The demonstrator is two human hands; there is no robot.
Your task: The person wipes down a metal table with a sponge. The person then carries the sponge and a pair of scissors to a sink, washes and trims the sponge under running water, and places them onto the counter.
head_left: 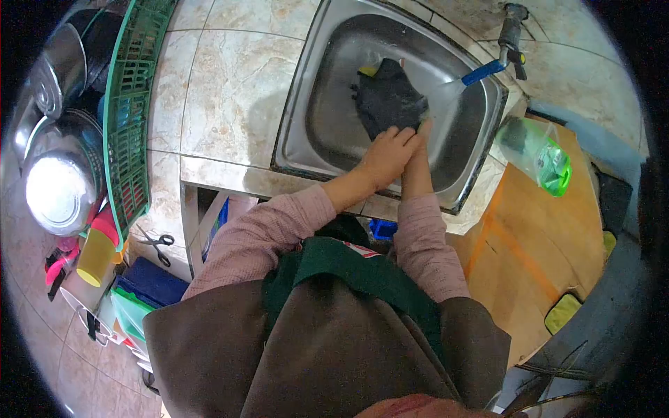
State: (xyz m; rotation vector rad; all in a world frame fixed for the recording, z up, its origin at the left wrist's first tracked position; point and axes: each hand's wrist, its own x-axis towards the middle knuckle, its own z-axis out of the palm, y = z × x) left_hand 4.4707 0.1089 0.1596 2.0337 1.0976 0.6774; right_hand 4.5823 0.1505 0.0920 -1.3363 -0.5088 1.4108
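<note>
A wet dark grey cloth (390,101) with a small yellow patch at its upper left hangs or lies spread in the steel sink (324,164). My left hand (390,155) closes on its lower edge, fingers bent and knuckles up. Right beside it and touching it, my right hand (421,139) grips the cloth's lower right corner; its fingers are partly hidden. From the tap (514,35), a blue spout (483,72) sends water toward the cloth's right side.
A green plastic basket (129,118) with metal pots stands at the left. Scissors (159,244) and a yellow cup (96,259) are near it. To the sink's right, a clear green-capped container (540,157) rests by a brown board (516,258) with a sponge (563,313).
</note>
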